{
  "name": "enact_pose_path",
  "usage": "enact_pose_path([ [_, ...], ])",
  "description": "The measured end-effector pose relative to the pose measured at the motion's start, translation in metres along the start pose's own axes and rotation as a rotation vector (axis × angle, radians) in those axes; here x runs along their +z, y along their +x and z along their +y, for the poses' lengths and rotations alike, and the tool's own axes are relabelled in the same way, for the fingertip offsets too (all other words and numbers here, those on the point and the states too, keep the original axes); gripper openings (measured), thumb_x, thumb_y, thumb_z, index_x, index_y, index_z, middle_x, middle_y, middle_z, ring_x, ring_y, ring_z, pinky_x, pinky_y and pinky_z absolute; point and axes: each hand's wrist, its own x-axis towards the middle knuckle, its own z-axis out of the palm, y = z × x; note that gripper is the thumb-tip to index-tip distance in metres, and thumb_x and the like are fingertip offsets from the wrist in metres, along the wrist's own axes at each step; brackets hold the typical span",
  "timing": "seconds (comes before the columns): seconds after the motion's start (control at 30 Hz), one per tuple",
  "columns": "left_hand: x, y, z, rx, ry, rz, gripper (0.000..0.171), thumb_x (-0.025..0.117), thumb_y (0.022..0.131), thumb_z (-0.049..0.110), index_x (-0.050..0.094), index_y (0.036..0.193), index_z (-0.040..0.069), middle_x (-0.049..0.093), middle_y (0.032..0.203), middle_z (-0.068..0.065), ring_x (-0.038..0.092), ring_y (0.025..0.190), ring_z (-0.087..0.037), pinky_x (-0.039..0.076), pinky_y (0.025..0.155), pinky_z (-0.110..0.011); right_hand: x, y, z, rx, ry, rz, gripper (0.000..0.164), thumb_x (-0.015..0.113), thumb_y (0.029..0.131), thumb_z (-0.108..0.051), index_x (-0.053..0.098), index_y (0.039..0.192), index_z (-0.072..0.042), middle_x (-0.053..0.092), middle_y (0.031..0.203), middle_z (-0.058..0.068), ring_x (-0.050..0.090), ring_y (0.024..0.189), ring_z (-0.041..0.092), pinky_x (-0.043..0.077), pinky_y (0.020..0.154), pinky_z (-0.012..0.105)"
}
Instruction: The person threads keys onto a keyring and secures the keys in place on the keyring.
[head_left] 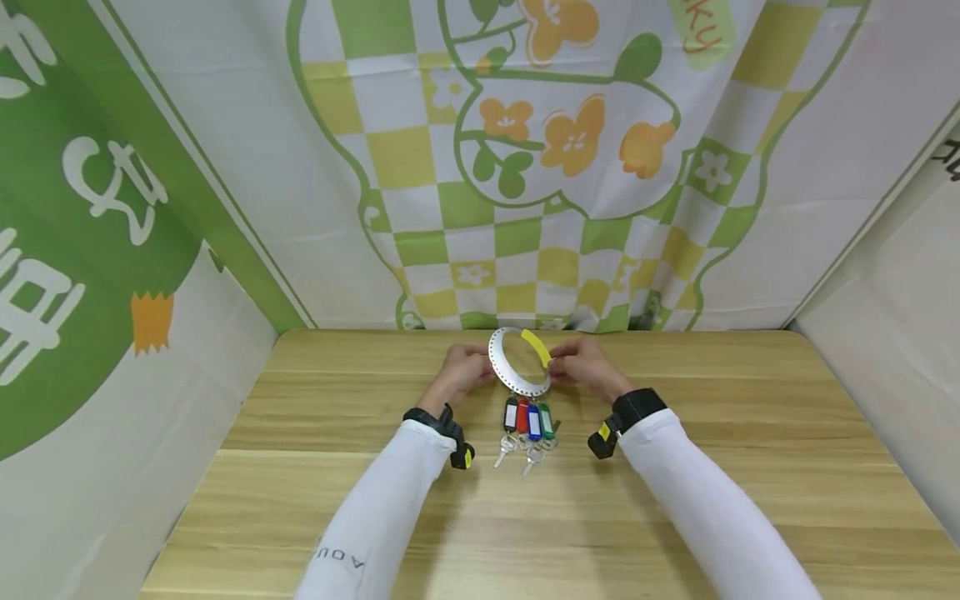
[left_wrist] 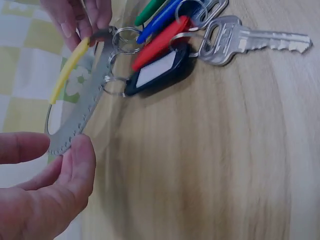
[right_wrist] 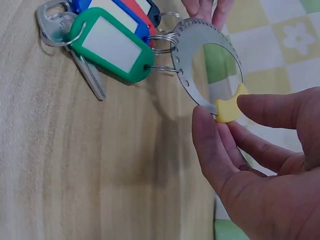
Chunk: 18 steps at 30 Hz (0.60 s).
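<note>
A large silver key ring point(head_left: 498, 363) with small holes along its edge is held up over the table by both hands. A yellow sleeve point(head_left: 536, 347) covers part of its thinner side. My left hand point(head_left: 462, 372) pinches the ring's left side between thumb and fingers. At the right, my right hand point(head_left: 587, 367) pinches the ring by the end of the yellow sleeve. From the ring's near edge hang a black tag point(left_wrist: 159, 72), a red tag point(left_wrist: 161, 44), a blue tag point(head_left: 534, 423) and a green tag point(right_wrist: 112, 45). Metal keys point(left_wrist: 250, 41) are attached to the tags.
The wooden table point(head_left: 315, 517) spreads out beneath both arms. Directly behind its far edge hangs a patterned curtain point(head_left: 517, 258). A green and white sheet point(head_left: 75, 333) stands along the left, and a pale one point(head_left: 892, 317) along the right.
</note>
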Motion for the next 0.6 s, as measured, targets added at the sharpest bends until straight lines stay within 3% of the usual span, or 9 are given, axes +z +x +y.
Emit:
enact_pose_path([
  [0.23, 0.006, 0.003, -0.006, -0.042, -0.012, -0.010, 0.042, 0.040, 0.094, -0.012, 0.046, 0.134, -0.024, 0.059, 0.111, -0.024, 0.059, 0.091, -0.022, 0.051, 0.098, -0.041, 0.004, 0.010, 0.006, 0.066, -0.017, 0.005, 0.043, 0.059, 0.096, 0.004, 0.049, 0.135, 0.020, 0.057, 0.125, 0.034, 0.066, 0.105, 0.035, 0.055, 0.092, 0.039],
  [0.6, 0.014, 0.001, -0.003, -0.058, 0.027, 0.020, 0.044, 0.046, 0.091, -0.009, 0.049, 0.134, -0.020, 0.058, 0.118, -0.024, 0.056, 0.086, -0.018, 0.052, 0.087, -0.033, 0.008, 0.014, 0.008, 0.109, -0.082, 0.031, 0.038, 0.061, 0.096, -0.001, 0.056, 0.127, 0.020, 0.061, 0.121, 0.028, 0.065, 0.106, 0.031, 0.054, 0.093, 0.039],
])
